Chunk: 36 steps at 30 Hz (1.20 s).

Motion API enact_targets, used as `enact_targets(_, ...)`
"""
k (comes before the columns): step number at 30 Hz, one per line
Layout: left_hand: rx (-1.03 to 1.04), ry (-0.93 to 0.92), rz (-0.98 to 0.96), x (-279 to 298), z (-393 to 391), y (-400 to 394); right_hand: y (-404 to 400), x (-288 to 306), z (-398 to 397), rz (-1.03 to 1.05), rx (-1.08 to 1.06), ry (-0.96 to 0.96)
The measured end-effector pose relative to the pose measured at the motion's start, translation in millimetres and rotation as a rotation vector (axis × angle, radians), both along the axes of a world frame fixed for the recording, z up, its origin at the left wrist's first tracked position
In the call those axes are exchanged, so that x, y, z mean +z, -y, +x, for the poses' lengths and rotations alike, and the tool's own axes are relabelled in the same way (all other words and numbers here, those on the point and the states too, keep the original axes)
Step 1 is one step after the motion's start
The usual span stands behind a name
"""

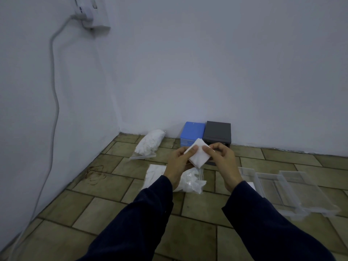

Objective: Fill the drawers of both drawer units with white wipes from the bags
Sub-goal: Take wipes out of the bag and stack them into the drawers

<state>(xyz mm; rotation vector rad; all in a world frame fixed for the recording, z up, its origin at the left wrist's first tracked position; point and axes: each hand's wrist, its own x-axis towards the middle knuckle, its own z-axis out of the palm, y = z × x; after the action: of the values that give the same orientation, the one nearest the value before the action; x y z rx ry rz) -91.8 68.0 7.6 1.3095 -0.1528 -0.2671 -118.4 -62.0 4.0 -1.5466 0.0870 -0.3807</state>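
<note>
Head view, item in hand: the left hand (pixel 178 159) and right hand (pixel 224 157) are together pinching one folded white square wipe (pixel 197 154) by its edges, holding it up above the opened clear plastic bag of white wipes (pixel 190 182), seemingly squaring it before it goes into a drawer. Head view, stock and setting: three clear plastic drawers (pixel 288 191) are lying pulled out on the right within easy reach, probably for filling, while the blue plastic drawer unit (pixel 192 131) and the dark grey drawer unit (pixel 217 131) are standing side by side against the white wall (pixel 207 63). A second clear bag of white wipes (pixel 148 143) is waiting near the corner on the olive-brown tiled floor (pixel 105 187), with a white cable (pixel 53 91) hanging from a wall socket (pixel 90 14).
</note>
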Motion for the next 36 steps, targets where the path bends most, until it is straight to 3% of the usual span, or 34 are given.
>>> enact_targets(7, -0.014, -0.030, -0.032, -1.4, -0.4, 2.5, -2.4, 4.0, -2.8, 0.116, -0.013, 0.060)
enact_targets(12, -0.031, 0.003, 0.000, -3.7, 0.1, 0.4, -0.3, 3.5, -3.0, 0.046, -0.035, 0.106)
enact_targets(16, -0.055, -0.001, -0.004, -5.8, -0.8, 0.3, 3.0, -1.5, -0.7, -0.023, -0.062, 0.084)
enact_targets(22, -0.083, -0.038, -0.016, -4.9, -1.5, 2.4, 2.4, -4.3, 0.6, 0.032, 0.019, 0.051)
enact_targets(28, -0.108, 0.035, 0.133, -8.6, 0.2, 0.2, 2.5, -6.6, 3.1, 0.048, 0.014, 0.015)
enact_targets(36, -0.076, -0.045, 0.031, -8.0, 4.1, -5.0, 7.8, -4.4, 3.4, 0.133, 0.074, -0.042)
